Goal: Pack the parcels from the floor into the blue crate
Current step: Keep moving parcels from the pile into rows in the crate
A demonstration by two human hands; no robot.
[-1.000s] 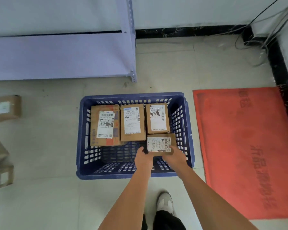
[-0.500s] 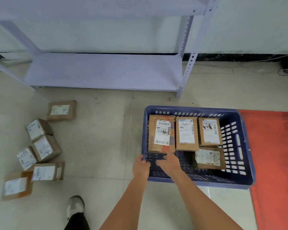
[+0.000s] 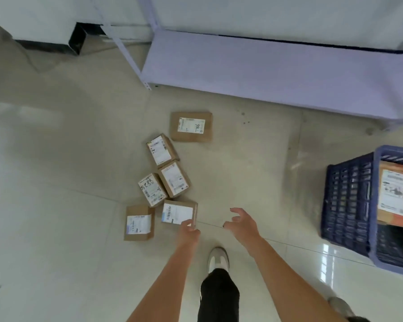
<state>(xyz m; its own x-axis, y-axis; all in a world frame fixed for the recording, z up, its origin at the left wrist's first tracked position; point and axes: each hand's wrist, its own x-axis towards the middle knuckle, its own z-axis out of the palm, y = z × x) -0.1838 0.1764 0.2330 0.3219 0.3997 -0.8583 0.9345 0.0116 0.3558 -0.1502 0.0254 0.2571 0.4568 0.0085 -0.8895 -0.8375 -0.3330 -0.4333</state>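
Several brown cardboard parcels with white labels lie on the tiled floor in a loose cluster. My left hand (image 3: 188, 231) touches the near right corner of the nearest parcel (image 3: 178, 212); I cannot tell if it grips it. Beside that parcel lies a flat parcel (image 3: 139, 223), and behind them a parcel marked 5188 (image 3: 152, 189), two more (image 3: 174, 180) (image 3: 162, 150), and the farthest parcel (image 3: 191, 126). My right hand (image 3: 242, 223) hovers open and empty to the right of the cluster. The blue crate (image 3: 349, 203) stands at the right edge with a packed parcel (image 3: 394, 196) inside.
A pale purple metal shelf (image 3: 265, 63) runs along the back wall, its legs (image 3: 147, 84) on the floor. My shoe (image 3: 218, 257) and dark trouser leg stand between my arms. The other shoe (image 3: 341, 306) shows at the lower right.
The view has swung left from the crate to the parcels on the floor. Both hands have left the crate, and my left hand now reaches the nearest parcel.
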